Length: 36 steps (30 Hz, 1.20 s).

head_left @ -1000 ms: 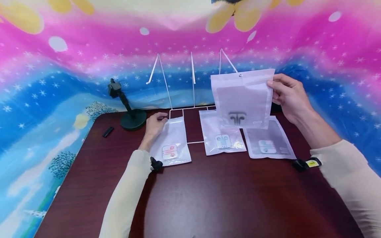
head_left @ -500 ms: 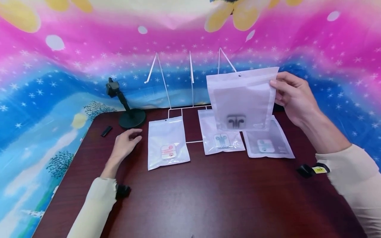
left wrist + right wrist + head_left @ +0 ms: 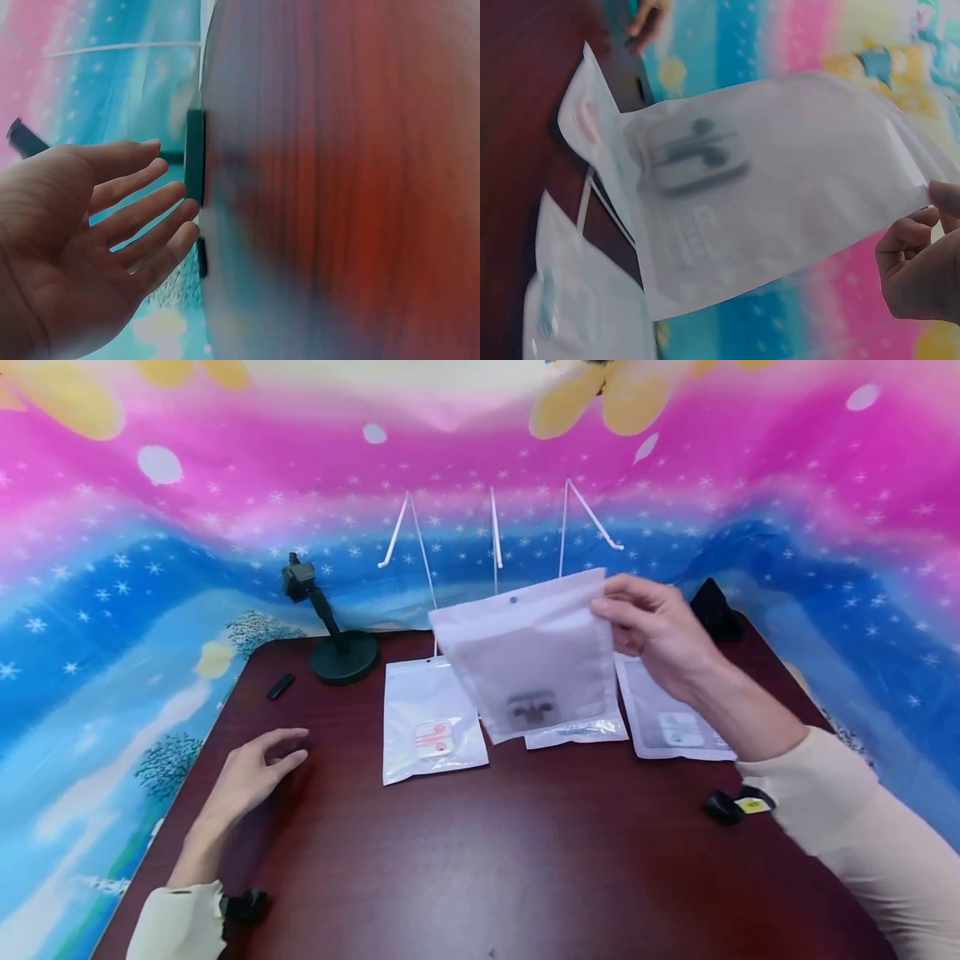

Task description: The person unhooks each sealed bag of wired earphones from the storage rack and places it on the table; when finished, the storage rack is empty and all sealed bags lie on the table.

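Observation:
My right hand (image 3: 660,627) pinches the upper right edge of a white zip bag (image 3: 536,652) and holds it up, tilted, in front of the rack. Dark earphones in a case show through its lower part, also in the right wrist view, where the bag (image 3: 795,165) spans the middle. A bag with pink earphones (image 3: 435,727) lies on the table to its left. Partly hidden behind the held bag is another bag (image 3: 577,732); a greyish bag (image 3: 671,718) lies at the right. My left hand (image 3: 251,772) hovers over the table's left side, fingers loosely spread, holding nothing.
A white wire rack with three prongs (image 3: 495,531) stands at the back. Left of it are a black round-based stand (image 3: 343,656) and a small black stick (image 3: 281,686). A dark wedge-shaped object (image 3: 716,610) sits at the back right corner. A patterned cloth (image 3: 300,460) hangs behind the table.
My left hand has let go of the pink-earphone bag and drawn back to the left and nearer. My right hand has carried its bag leftward and slightly down, away from the right prong.

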Each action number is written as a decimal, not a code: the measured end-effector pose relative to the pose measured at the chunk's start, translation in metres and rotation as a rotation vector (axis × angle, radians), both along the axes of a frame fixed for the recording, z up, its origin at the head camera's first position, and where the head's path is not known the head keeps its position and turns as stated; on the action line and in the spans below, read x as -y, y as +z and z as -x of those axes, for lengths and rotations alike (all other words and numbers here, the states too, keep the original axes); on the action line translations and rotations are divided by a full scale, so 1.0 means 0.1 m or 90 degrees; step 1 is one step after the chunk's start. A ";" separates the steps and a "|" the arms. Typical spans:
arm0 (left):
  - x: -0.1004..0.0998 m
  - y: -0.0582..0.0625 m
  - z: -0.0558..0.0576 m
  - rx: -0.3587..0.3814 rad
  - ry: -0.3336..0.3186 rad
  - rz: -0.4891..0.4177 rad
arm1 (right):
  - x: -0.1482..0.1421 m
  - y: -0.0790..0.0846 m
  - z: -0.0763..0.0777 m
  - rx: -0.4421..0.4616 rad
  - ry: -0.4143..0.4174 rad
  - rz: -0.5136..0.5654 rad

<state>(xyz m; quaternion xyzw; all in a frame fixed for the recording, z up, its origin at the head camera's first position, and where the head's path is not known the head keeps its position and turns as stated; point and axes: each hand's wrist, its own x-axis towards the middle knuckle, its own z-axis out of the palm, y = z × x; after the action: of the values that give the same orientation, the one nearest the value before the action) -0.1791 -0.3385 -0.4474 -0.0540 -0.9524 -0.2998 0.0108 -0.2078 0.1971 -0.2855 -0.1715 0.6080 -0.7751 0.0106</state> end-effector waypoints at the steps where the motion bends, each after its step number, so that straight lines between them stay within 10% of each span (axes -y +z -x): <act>1: 0.03 0.01 -0.03 0.001 -0.002 0.003 | 0.08 -0.03 0.01 0.006 0.008 -0.014; 21: 0.38 0.11 -0.35 0.051 0.046 0.034 | 2.12 -0.92 0.42 0.176 0.221 0.033; 28: 0.54 0.15 -0.51 0.050 0.101 0.044 | 2.59 -1.21 0.66 0.251 0.166 0.045; 36: 0.48 0.24 -0.62 -0.038 0.155 -0.147 | 2.96 -1.54 0.73 0.301 0.067 -0.002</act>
<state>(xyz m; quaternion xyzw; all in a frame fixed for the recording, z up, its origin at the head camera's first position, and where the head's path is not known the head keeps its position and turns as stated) -0.1171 -0.3862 -0.4235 0.0549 -0.9105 -0.4016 0.0814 -0.2811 -0.0992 -0.4391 -0.0171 0.5798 -0.7913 0.1933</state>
